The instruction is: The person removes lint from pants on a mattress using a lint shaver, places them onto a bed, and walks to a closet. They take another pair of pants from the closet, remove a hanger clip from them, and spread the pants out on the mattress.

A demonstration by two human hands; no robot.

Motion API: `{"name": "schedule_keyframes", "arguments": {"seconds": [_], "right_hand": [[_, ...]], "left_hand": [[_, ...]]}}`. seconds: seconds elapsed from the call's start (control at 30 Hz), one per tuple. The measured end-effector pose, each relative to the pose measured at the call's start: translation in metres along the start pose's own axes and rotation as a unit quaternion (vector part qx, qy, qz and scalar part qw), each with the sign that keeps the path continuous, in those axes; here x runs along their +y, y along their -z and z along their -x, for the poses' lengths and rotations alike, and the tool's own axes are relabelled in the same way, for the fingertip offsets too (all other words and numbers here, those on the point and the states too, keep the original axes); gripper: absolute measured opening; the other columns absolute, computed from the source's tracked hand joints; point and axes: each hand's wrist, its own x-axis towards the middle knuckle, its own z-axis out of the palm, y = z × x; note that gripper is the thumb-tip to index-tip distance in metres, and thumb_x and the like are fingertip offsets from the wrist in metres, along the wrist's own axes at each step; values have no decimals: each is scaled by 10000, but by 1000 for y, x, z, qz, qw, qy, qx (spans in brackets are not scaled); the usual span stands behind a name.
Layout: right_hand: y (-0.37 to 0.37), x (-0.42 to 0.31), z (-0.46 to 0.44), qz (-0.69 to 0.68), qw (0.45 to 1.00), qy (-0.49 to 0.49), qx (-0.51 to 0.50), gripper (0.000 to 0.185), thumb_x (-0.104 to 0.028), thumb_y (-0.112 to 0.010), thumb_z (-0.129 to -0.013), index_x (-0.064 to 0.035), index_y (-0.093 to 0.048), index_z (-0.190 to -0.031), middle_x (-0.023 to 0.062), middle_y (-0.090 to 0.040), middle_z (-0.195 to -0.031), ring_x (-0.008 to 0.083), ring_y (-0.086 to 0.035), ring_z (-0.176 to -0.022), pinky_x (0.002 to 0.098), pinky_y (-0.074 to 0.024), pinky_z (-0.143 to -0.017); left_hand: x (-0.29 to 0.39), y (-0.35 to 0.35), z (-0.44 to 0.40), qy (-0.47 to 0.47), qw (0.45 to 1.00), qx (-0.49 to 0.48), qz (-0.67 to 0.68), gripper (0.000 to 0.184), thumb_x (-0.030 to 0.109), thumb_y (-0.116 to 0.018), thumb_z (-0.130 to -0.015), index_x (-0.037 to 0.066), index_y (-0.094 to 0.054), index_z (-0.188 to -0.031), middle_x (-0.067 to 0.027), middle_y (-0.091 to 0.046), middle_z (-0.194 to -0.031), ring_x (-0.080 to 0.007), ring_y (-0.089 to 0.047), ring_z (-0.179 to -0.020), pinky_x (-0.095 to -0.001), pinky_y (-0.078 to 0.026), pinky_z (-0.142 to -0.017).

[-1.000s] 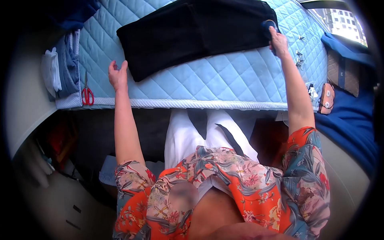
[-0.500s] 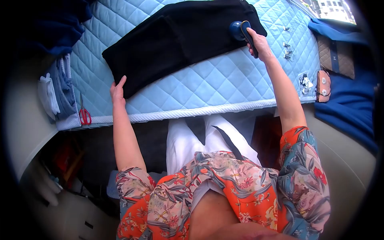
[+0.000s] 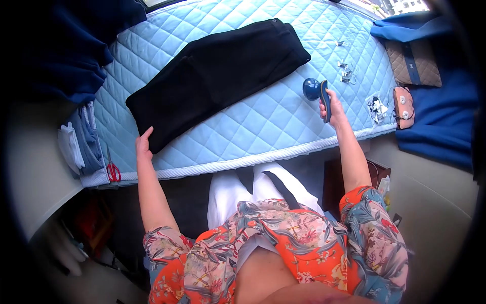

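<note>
Black trousers (image 3: 202,76), folded lengthwise, lie at a slant across the light blue quilted mattress cover (image 3: 228,126). My left hand (image 3: 144,144) rests at their lower left corner, its visible fingers stretched out and touching the edge; the rest of its fingers are hard to make out. In my right hand (image 3: 333,109) is a dark blue handheld device (image 3: 312,89) with a round head and a handle. Whether it is a fabric shaver or a mini iron, I cannot tell. It is held apart from the trousers, to their right, over the quilted cover.
Several metal clips (image 3: 345,71) lie right of the trousers, near a small clear bag (image 3: 377,109) and a pink pouch (image 3: 403,107). Red-handled scissors (image 3: 113,172) lie at the left front corner beside folded cloths (image 3: 83,144). A brown quilted cushion (image 3: 415,63) sits at the right.
My right hand has taken the blue device off the trousers and down toward me. My left hand stays at the trousers' corner. The whole view has shifted, with the bed lower in the picture.
</note>
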Motion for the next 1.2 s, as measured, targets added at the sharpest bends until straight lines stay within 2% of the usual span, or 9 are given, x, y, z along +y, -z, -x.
{"name": "schedule_keyframes", "arguments": {"seconds": [0.23,0.33,0.47,0.6,0.67,0.73,0.87,0.97,1.2], "right_hand": [[80,24,-58,-332,902,-89,-262,541,-582,-450,-836,-52,-547,-884,21,-522,-700,107,-464,-490,279,-387,-475],[87,39,-66,-265,952,-57,-144,480,-543,-535,-818,-67,-557,-874,30,-559,-725,124,-520,-533,277,-438,-479],[83,46,-57,-97,995,-12,34,393,-471,-655,-764,-98,-579,-860,20,-588,-735,156,-567,-583,300,-457,-465],[90,39,-45,88,996,7,35,387,-423,-688,-748,-105,-605,-952,19,-614,-849,170,-606,-800,411,-492,-607],[106,40,-52,329,922,119,166,407,-423,-669,-762,-95,-606,-995,33,-625,-876,185,-608,-835,396,-483,-669],[113,42,-63,544,761,229,270,429,-423,-650,-775,-86,-607,-1038,47,-637,-904,200,-611,-869,381,-474,-731],[4,7,6,237,963,129,12,496,-411,-616,-812,4,-571,-1081,116,-628,-1002,175,-620,-877,288,-483,-653],[-87,21,-2,247,960,104,-81,513,-419,-676,-772,-9,-566,-1062,80,-617,-972,184,-612,-828,317,-488,-640],[-152,52,-66,76,997,-4,-17,491,-305,-791,-668,-62,-568,-1032,79,-629,-949,241,-609,-821,451,-483,-724]], "left_hand": [[62,-35,73,-78,994,-53,58,412,40,-664,-725,-91,-527,-1091,-164,-599,-1032,-252,-618,-880,-331,-506,-799],[83,-38,117,-94,986,-65,118,403,22,-633,-754,-75,-512,-1126,-158,-592,-1057,-255,-608,-915,-342,-498,-826],[88,-18,169,-143,977,-57,145,414,16,-590,-790,-48,-480,-1184,-157,-565,-1125,-276,-583,-986,-361,-468,-889],[76,9,214,-115,965,-65,225,383,-1,-524,-822,-38,-474,-1200,-169,-554,-1149,-291,-562,-1035,-414,-453,-917],[64,16,245,-124,970,-28,209,394,8,-527,-820,-36,-469,-1207,-170,-547,-1160,-291,-552,-1051,-417,-452,-917],[44,23,277,-113,969,5,218,402,8,-537,-812,-36,-471,-1206,-166,-550,-1155,-286,-558,-1040,-412,-454,-914],[-5,61,283,-65,971,79,218,415,1,-554,-796,-36,-475,-1202,-155,-556,-1145,-274,-568,-1014,-400,-455,-910],[-27,51,292,-36,969,109,221,416,-42,-593,-750,-34,-494,-1154,-140,-577,-1079,-259,-583,-975,-369,-479,-871],[-57,53,315,-49,969,102,222,423,-24,-602,-747,-52,-499,-1156,-141,-572,-1098,-248,-584,-966,-333,-461,-886]]}}
